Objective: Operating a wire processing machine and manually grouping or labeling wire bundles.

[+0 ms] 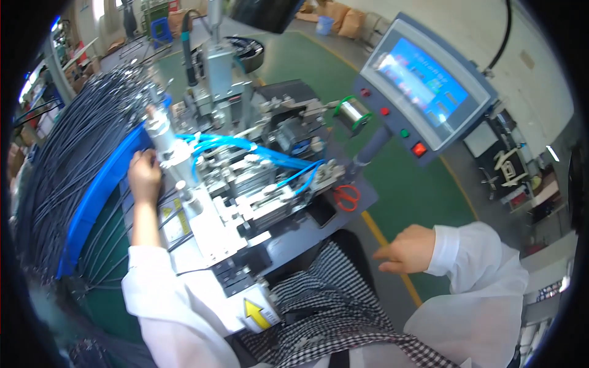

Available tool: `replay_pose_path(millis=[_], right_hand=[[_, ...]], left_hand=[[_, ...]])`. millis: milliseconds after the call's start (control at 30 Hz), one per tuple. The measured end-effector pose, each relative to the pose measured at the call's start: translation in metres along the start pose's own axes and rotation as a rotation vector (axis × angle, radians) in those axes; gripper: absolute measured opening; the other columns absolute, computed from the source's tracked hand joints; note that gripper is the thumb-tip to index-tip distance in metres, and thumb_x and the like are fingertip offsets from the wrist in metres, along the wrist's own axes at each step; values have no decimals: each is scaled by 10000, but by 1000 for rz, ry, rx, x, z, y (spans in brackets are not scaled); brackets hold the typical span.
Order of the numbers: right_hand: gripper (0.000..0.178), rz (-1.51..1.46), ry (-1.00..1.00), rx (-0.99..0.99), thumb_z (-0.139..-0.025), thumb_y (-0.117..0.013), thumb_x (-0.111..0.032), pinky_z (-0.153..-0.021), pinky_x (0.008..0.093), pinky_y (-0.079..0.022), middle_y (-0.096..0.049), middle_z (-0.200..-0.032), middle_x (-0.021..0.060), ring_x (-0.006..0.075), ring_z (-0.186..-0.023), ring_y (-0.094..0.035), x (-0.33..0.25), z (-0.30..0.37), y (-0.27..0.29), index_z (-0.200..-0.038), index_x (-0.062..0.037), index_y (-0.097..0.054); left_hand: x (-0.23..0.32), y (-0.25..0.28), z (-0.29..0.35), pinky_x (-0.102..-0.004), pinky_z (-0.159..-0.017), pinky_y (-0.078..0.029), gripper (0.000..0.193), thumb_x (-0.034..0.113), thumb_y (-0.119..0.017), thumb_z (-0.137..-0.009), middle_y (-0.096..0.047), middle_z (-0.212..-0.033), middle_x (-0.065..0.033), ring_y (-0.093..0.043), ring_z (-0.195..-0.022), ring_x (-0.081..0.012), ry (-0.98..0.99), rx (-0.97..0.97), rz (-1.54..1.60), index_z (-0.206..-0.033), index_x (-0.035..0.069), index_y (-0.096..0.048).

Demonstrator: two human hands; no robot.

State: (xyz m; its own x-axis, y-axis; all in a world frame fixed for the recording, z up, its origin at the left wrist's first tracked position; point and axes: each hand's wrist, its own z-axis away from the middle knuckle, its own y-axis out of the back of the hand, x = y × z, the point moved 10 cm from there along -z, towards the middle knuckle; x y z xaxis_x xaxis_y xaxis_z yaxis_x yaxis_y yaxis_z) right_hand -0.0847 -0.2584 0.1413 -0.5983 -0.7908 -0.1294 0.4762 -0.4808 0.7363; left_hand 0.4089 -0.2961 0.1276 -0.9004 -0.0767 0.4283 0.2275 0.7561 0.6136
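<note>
My left hand (145, 176) is at the left of the bench machine (251, 178), by the inner edge of a blue tray (101, 199). Its fingers are curled together, and what they hold, if anything, is hidden. A large bundle of dark grey cables (80, 141) with metallic ends fills the tray, and a few loose cables (110, 245) fan out below my left wrist. My right hand (408, 250) hangs in the air right of my lap, off the table. Its fingers are loosely bent and slightly apart, with nothing seen in them.
A control panel (423, 80) with a lit blue screen and buttons stands at the right. Beside the machine are a wire spool (353, 115) with green rims, red-handled scissors (346, 197) and a dark flat phone-like object (321, 210). Blue air tubes (245, 147) cross the machine.
</note>
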Motion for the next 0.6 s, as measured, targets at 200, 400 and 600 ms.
replay_pose_path(millis=[200, 400, 600], right_hand=[[340, -255, -134, -77, -898, -498, -346, -787, 428, -513, -679, -930, 154, 324, -828, -656, 33, -43, -143, -1155, -162, -622], [337, -395, -75, -77, -896, -498, -349, -762, 421, -521, -686, -906, 139, 309, -795, -665, 18, -57, -193, -1161, -178, -617], [316, -468, -91, 48, -882, -521, -356, -735, 423, -526, -686, -851, 128, 316, -745, -663, 25, -69, -192, -1139, -201, -621]], left_hand=[[-8, -25, -3, -422, -717, -445, 134, 130, -622, -753, -569, -802, -158, -560, -821, -353, -21, -36, 31, -850, 44, -651], [-6, -3, -4, -459, -709, -445, 284, 256, -648, -752, -585, -813, -165, -565, -814, -374, -74, 96, -103, -924, 32, -622], [-31, -4, -1, -477, -721, -454, 370, 328, -650, -780, -617, -856, -175, -582, -823, -393, -2, 9, 50, -992, 30, -596]])
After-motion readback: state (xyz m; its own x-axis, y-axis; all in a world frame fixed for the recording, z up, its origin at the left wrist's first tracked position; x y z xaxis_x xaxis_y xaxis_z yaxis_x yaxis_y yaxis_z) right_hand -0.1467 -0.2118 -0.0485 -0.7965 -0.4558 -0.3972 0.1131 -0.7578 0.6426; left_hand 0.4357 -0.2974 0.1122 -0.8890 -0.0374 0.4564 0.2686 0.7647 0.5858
